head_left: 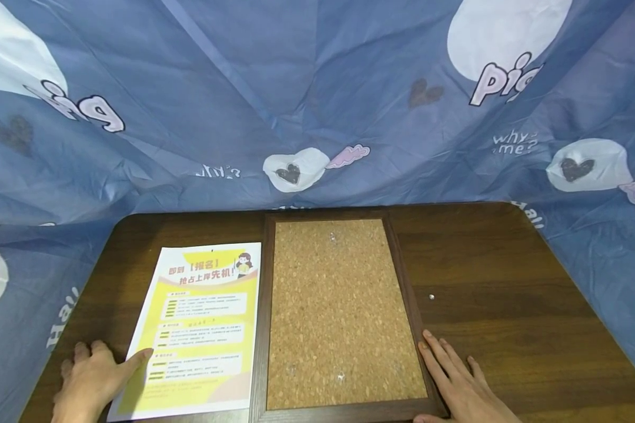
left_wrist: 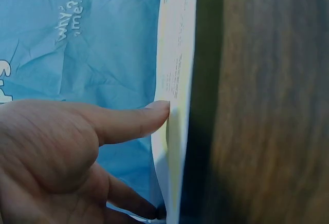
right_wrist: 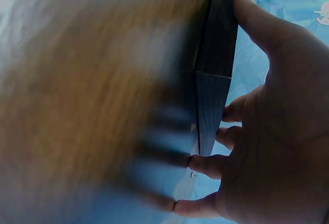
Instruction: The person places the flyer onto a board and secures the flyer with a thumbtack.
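Observation:
On the wooden table lies a yellow and white printed poster [head_left: 203,329], left of a cork board [head_left: 338,305] in a dark wooden frame. My left hand [head_left: 92,379] is spread at the poster's lower left edge. Its thumb [left_wrist: 139,118] touches the sheet while the other fingers rest on the tabletop. At the board's lower right corner is my right hand [head_left: 463,382], fingers extended. In the right wrist view, its thumb [right_wrist: 262,21] lies against the frame [right_wrist: 218,34] near the corner. Clear pins [head_left: 333,237] show near the top and bottom of the cork.
A small whitish piece [head_left: 431,296] sits on the table [head_left: 487,264] to the right of the board. Behind the table's far edge hangs a blue printed cloth [head_left: 243,106], which also drops down along both sides.

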`<state>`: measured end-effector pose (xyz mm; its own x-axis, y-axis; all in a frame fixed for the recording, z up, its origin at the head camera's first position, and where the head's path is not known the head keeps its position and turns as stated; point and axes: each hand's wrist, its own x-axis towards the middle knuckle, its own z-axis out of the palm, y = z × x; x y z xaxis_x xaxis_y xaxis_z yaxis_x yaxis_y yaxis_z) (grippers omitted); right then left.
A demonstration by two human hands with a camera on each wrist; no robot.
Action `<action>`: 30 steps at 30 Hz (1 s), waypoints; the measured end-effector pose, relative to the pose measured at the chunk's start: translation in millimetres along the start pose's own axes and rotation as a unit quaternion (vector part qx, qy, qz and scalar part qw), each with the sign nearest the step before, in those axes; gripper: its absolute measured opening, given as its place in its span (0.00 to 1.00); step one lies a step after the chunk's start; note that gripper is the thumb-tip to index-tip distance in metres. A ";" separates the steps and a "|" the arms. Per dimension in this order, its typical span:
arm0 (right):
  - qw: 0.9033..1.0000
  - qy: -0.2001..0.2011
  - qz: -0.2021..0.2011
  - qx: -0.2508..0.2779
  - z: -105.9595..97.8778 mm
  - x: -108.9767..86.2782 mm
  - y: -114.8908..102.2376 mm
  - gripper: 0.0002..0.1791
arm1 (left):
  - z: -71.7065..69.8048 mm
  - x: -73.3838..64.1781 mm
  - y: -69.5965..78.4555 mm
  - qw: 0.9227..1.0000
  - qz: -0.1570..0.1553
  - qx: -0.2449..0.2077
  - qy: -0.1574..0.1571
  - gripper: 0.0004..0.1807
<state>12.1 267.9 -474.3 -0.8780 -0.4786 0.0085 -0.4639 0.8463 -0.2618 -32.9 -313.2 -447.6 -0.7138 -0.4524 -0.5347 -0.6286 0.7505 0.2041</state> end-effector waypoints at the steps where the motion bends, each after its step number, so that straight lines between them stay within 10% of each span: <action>1: 1.000 -0.001 -0.001 0.001 -0.1 0.2 -0.2 0.60 | -0.2 -0.4 -0.1 1.000 0.005 0.002 0.003 0.63; 30: 1.000 -0.006 -0.001 0.001 0.7 0.3 -0.7 0.61 | -1.0 -3.9 6.2 0.995 0.092 -0.011 0.017 0.32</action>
<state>12.2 266.9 -474.8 -0.8753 -0.4836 -0.0030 -0.4659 0.8448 -0.2633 -34.3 -307.3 -443.4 -0.8280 -0.3242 -0.4575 -0.4920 0.8116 0.3152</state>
